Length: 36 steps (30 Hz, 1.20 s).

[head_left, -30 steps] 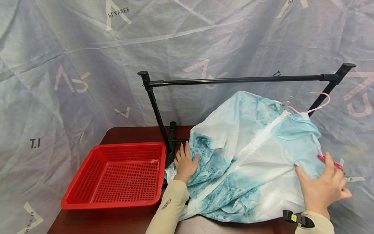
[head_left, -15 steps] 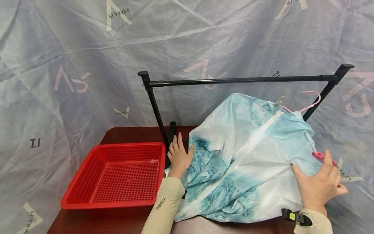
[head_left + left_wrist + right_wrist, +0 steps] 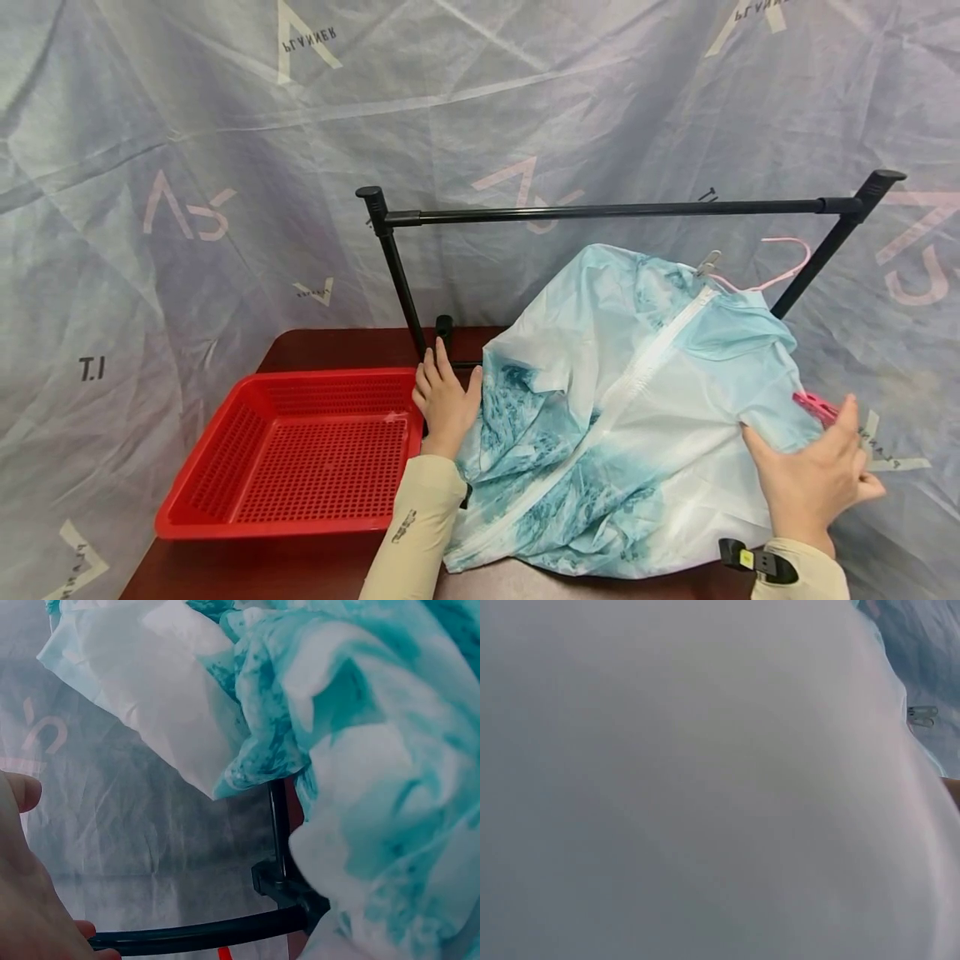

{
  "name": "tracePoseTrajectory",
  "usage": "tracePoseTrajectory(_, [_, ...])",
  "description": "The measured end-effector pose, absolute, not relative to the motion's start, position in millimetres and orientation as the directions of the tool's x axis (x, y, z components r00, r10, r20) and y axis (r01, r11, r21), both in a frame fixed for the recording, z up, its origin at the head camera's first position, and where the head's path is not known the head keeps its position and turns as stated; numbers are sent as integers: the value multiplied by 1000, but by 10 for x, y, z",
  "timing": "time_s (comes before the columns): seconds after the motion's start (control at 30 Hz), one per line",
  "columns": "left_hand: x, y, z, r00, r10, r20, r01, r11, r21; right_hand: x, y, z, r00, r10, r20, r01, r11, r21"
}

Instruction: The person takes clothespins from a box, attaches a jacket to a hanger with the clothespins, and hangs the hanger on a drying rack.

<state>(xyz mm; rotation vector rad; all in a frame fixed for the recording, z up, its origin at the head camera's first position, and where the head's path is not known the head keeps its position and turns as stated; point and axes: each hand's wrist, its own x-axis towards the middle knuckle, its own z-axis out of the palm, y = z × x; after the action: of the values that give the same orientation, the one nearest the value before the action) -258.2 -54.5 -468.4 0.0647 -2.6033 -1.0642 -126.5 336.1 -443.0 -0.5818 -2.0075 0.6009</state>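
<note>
A white and turquoise zip jacket (image 3: 637, 417) stands spread and tilted in front of the rack, a pink hanger (image 3: 787, 265) hook rising from its neck. My right hand (image 3: 813, 479) holds the jacket's right side, its thumb against the creased cloth. A pink clip (image 3: 813, 408) sits beside the index finger. Left of the jacket, my left hand (image 3: 446, 408) has its fingers extended next to the black rack's left post (image 3: 405, 292); contact is unclear. In the left wrist view, the hand (image 3: 34, 892) is beside a black bar (image 3: 202, 934). Pale cloth (image 3: 705, 787) fills most of the right wrist view.
A red plastic basket (image 3: 322, 458) stands on the dark red table (image 3: 315, 346), left of the left arm. The rack's crossbar (image 3: 615, 210) runs above the jacket. A metal clip (image 3: 708, 262) is at the jacket's neck. Behind hangs a grey printed sheet (image 3: 225, 292).
My left hand has moved left, away from the jacket's cloth to the rack's left post. My right hand and the jacket, with its hanger, have shifted slightly left.
</note>
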Motion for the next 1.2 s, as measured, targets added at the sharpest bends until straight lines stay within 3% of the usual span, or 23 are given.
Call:
tracePoseTrajectory(0.23, [-2599, -602, -4662, -939, -183, 290, 74, 717, 693, -1284, 3359, -4388, -503, 695, 514, 237, 683, -691])
tracePoseTrajectory(0.83, [-2667, -749, -4613, -939, -228, 259, 28, 698, 716, -1298, 3354, -4409, -516, 692, 505, 216, 676, -705])
tracePoseTrajectory(1.2, [-2746, -867, -4547, -932, -250, 262, 26, 676, 737, -1294, 3323, -4429, -558, 677, 480, 254, 690, -678])
